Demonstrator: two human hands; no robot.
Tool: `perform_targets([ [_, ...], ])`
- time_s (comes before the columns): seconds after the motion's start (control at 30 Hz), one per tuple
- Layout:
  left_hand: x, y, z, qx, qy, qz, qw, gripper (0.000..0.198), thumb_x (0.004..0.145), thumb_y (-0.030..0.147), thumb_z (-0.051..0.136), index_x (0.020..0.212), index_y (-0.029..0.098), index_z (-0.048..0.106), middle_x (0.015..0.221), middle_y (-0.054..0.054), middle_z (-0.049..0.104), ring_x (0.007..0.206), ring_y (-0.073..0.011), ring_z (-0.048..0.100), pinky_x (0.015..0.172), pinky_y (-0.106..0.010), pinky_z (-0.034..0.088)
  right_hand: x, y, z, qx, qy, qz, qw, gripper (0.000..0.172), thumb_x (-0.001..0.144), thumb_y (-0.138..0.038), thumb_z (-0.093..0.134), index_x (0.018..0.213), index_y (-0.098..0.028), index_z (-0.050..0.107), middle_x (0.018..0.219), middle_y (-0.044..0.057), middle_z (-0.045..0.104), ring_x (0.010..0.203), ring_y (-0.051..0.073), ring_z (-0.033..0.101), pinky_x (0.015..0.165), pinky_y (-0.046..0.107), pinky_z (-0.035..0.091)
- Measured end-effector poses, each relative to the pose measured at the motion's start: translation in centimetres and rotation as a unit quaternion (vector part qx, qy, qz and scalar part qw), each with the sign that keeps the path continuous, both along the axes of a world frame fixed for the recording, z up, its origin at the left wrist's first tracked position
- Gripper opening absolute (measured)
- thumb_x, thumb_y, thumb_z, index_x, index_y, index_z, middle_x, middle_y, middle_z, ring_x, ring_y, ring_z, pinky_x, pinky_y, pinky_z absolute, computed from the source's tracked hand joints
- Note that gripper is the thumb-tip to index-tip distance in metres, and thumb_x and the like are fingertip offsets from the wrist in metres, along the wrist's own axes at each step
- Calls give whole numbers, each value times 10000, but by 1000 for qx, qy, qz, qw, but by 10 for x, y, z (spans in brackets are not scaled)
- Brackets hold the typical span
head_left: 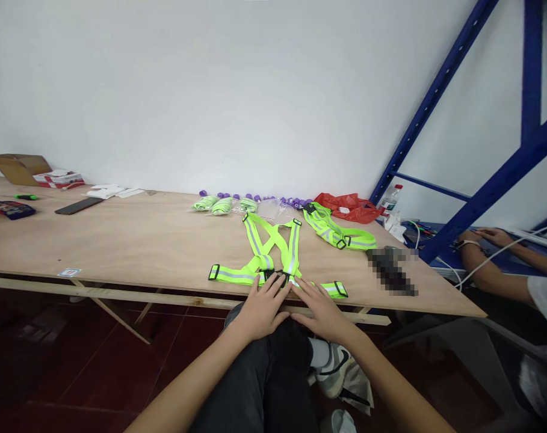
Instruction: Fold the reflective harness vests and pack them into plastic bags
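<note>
A neon yellow reflective harness point(273, 249) lies spread flat on the plywood table point(133, 240), its belt running along the near edge. My left hand point(260, 308) and my right hand point(322, 310) rest side by side at that edge, fingers stretched out onto the belt's black middle buckle point(277, 276). Both hands lie flat and hold nothing. A second harness point(339, 231) lies bunched up to the right. Three rolled harnesses in clear bags point(223, 205) sit behind, near the wall.
Purple pieces point(255, 197) line the table's back, beside a red plastic bag point(349, 206) and a bottle point(390, 199). A phone point(79, 205), papers and a cardboard box point(18, 168) lie far left. Another person's arms point(494, 264) work at right by a blue rack point(481, 204).
</note>
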State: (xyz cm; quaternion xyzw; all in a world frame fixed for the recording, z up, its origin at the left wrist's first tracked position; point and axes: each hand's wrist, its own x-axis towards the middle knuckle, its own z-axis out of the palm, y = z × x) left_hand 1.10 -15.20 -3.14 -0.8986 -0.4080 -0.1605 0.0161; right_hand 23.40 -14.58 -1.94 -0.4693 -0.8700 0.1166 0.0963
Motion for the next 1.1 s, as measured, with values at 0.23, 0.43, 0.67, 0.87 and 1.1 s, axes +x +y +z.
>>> perform_targets([
  [0.23, 7, -7, -5, 8, -5, 37, 999, 653, 985, 473, 470, 1552, 189, 315, 1618, -136, 298, 1512, -301, 207, 1193, -643, 161, 3, 26, 13, 87, 156, -41, 983, 407, 982, -431, 446, 1274, -257, 671, 1353, 112, 635, 1265, 279, 583, 1077, 479, 465],
  [0.43, 13, -11, -2, -5, -23, 59, 998, 635, 971, 429, 498, 1538, 189, 341, 1609, -141, 316, 1508, -306, 217, 1193, -640, 166, -9, 48, 10, 58, 37, -31, 997, 513, 994, -467, 410, 1414, -214, 563, 1507, 132, 501, 1398, 293, 462, 1142, 499, 383],
  [0.67, 16, -11, -3, -25, -46, 58, 997, 650, 962, 401, 510, 1545, 183, 324, 1616, -124, 305, 1507, -305, 216, 1193, -657, 147, -12, 59, 8, 42, -7, -42, 998, 532, 1014, -461, 340, 1412, -182, 557, 1493, 137, 517, 1408, 287, 447, 1148, 497, 359],
  [0.87, 17, -11, -3, -22, -50, 63, 997, 611, 961, 390, 507, 1523, 195, 368, 1605, -129, 329, 1501, -311, 232, 1195, -657, 144, -26, 79, 12, -14, -69, -82, 994, 631, 1024, -481, 268, 1515, -107, 399, 1590, 176, 356, 1490, 300, 306, 1187, 507, 263],
  [1.1, 19, -11, -5, -13, -48, 70, 996, 573, 968, 353, 484, 1509, 190, 388, 1590, -141, 352, 1493, -321, 246, 1191, -661, 154, -40, 120, 9, -63, -83, -130, 986, 742, 1008, -583, 229, 1577, -106, 230, 1647, 185, 208, 1538, 297, 152, 1205, 518, 172],
])
